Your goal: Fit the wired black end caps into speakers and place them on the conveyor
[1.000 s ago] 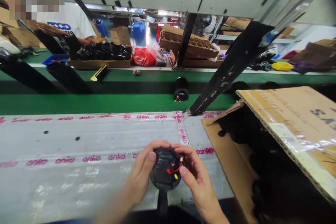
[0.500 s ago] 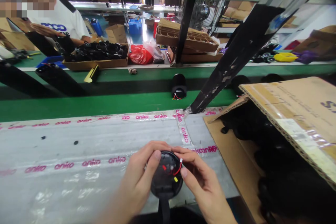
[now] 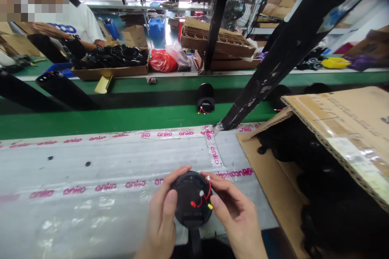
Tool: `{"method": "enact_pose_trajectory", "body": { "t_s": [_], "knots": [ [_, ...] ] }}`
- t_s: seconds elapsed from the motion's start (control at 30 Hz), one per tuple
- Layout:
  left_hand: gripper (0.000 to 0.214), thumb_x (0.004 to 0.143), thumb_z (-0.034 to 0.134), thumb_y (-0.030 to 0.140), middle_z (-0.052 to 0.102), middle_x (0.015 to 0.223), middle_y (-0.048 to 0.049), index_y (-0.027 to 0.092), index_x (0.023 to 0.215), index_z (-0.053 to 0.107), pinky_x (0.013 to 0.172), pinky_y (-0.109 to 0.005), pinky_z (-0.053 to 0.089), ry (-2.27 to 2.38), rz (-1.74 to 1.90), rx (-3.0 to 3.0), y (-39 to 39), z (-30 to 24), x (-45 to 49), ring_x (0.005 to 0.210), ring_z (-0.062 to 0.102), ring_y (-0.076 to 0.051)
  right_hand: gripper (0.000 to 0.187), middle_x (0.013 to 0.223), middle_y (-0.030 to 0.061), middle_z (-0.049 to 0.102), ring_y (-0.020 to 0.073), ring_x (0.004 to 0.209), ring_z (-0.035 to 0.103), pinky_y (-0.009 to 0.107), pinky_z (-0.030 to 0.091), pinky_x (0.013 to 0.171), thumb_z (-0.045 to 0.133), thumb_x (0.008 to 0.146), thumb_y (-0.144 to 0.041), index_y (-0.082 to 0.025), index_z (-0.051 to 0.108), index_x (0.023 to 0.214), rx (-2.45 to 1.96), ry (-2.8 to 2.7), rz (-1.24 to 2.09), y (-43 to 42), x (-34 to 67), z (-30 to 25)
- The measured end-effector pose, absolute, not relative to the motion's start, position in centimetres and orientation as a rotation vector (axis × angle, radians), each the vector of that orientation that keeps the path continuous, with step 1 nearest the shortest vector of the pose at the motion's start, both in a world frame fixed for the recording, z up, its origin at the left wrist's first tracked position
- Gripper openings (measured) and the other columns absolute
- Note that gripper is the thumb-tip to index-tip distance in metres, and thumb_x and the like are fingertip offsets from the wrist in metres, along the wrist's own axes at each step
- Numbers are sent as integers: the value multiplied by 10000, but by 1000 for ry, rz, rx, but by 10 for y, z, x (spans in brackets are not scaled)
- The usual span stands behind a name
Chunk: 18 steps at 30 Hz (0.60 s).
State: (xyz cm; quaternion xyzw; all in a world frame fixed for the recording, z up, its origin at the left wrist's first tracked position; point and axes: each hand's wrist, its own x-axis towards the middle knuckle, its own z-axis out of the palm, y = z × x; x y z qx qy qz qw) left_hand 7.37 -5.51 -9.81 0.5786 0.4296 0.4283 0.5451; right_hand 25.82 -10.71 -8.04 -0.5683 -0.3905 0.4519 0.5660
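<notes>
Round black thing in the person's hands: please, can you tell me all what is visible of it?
The round black thing looks like dull plastic, with a short red wire and yellow and white tips looped on its face. The left hand and right hand hold its edge. A black post shows beneath it.

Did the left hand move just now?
Yes, the left hand went down, farther from the pink-lettered tape.
</notes>
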Motion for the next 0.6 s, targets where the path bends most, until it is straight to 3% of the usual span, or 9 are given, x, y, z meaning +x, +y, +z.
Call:
{"method": "enact_pose_trajectory", "body": {
  "t_s": [0.17, 0.37, 0.6],
  "knots": [
    [546, 1116, 449, 619, 753, 1440, -81, 241, 1400, 724, 1099, -359, 547, 1054, 1062, 1147, -60, -89, 92, 1278, 716, -280, 186, 1368, 94, 819, 295, 1296, 776, 410, 618, 1142, 772, 1008, -391, -314, 856, 1155, -1321, -858, 1069, -107, 256, -83],
    [578, 1069, 507, 677, 755, 1421, -92, 225, 1335, 751, 1107, -368, 553, 1048, 1083, 1050, -60, -84, 100, 1269, 713, -287, 235, 1355, 121, 820, 324, 1298, 775, 470, 593, 1178, 782, 996, -409, -287, 871, 1177, -1340, -821, 1058, -109, 253, -85],
    [576, 1094, 483, 636, 689, 1555, -86, 234, 1414, 744, 1282, -442, 441, 1126, 1041, 1118, -63, -85, 92, 1443, 625, -321, 276, 1355, 117, 820, 298, 1283, 777, 419, 620, 1130, 816, 956, -413, -287, 838, 1200, -1292, -835, 992, -101, 255, -81]
  ]
}}
